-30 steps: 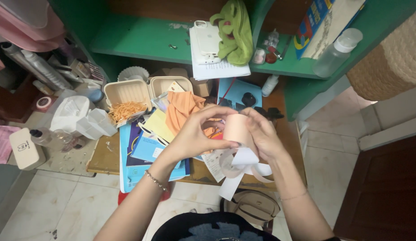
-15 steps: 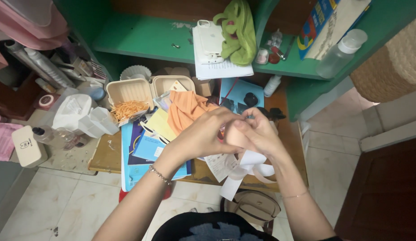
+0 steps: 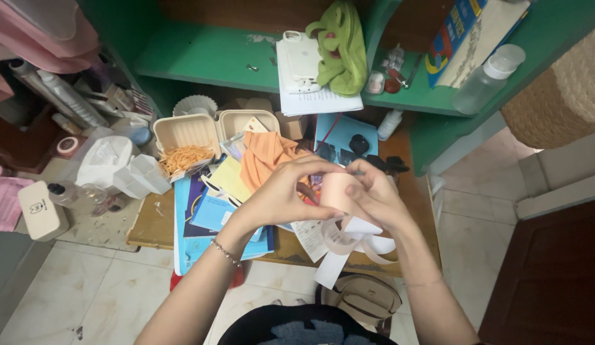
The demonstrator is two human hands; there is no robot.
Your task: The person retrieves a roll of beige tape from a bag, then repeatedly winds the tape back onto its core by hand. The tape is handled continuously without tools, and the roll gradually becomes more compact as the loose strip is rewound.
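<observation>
A dark garment with a pale blue pattern is seen at the bottom edge, and just beyond it a tan bag [image 3: 363, 297] lies on the tiled floor [image 3: 74, 300]. Above these, a peach-coloured roll of tape [image 3: 339, 190] is held between both hands over the front edge of the worktop [image 3: 147, 223]. The left hand [image 3: 281, 191], with a thin bracelet [image 3: 224, 253] at the wrist, is curled round the near side of the roll; the right hand [image 3: 377, 195] is closed on its far side, thumb laid on the roll's face. White backing paper [image 3: 348, 243] hangs loose in curls beneath the roll. Compared with half a second ago, the roll is uncovered again and the fingers are spread a little, so the peeling of the backing seems to be carried on with a fresh grip. Behind the hands an orange cloth [image 3: 265, 156], blue booklets [image 3: 211, 214] and an open food box [image 3: 185, 137] with orange shreds are spread on the worktop. Farther off, on the green shelf [image 3: 208, 61], a white phone [image 3: 302, 54], a green soft toy [image 3: 342, 45] and a clear bottle [image 3: 486, 80] are kept
</observation>
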